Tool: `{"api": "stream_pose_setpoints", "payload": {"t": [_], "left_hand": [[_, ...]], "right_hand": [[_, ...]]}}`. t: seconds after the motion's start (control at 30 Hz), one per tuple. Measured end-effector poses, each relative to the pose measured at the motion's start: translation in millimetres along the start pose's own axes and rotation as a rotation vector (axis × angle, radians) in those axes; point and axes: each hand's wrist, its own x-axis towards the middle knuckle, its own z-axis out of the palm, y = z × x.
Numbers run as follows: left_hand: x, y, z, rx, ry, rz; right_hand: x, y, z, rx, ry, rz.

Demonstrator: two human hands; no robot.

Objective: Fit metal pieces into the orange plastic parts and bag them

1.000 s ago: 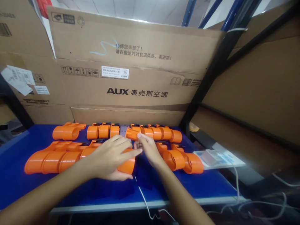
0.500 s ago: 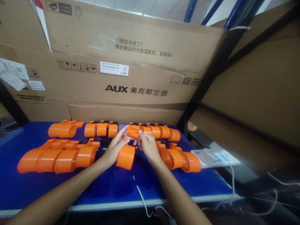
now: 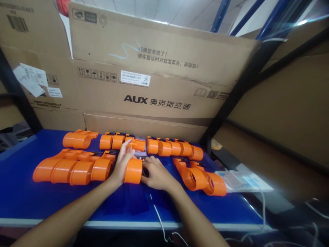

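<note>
My left hand (image 3: pixel 122 166) grips an orange plastic ring-shaped holder (image 3: pixel 133 171), its thumb and fingers around the upper clip end, with the round ring hanging below. Just right of that ring is my right hand (image 3: pixel 157 174), low over the blue table, its fingers curled inward. Whatever those fingers hold, if anything, is hidden. Behind the held piece lies a pale, flat phone-like object (image 3: pixel 141 152), partly covered. More orange holders stand in rows on both sides, such as the front left row (image 3: pixel 81 172) and the front right pair (image 3: pixel 196 179).
The blue tabletop (image 3: pixel 77 202) backs onto a large cardboard box (image 3: pixel 159 85) marked AUX. A back row of orange holders (image 3: pixel 174 149) runs along it. At right are a white tray with a packet (image 3: pixel 238 180) and a dark rack post (image 3: pixel 228 89). A white cable (image 3: pixel 159 219) hangs over the front edge.
My right hand has left the upper part of the orange holder and moved down beside its ring. My left hand still holds the piece. The camera view has shifted slightly left.
</note>
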Motion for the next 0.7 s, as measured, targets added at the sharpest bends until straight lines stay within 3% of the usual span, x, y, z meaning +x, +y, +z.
{"api": "stream_pose_setpoints", "payload": {"t": [0.2,0.3,0.53,0.6,0.7], "left_hand": [[-1.1,-0.1,-1.0,0.017,-0.014,0.008],[-4.6,3.6,0.5,0.012,-0.012,-0.007],[-14.3,9.5,10.9,0.04,-0.01,-0.026],[-15.9,9.6,13.5,0.055,-0.039,-0.022],[-16.9,9.4,15.1,0.071,-0.066,-0.012]], "right_hand": [[1.4,3.4,-3.7,0.103,0.104,0.02],[2.1,8.2,-5.3,0.204,0.26,0.095],[4.7,22.7,-11.3,0.827,0.78,0.209],[5.2,25.3,-12.1,0.991,0.836,0.264],[6.0,26.4,-12.1,1.152,0.814,0.279]]}}
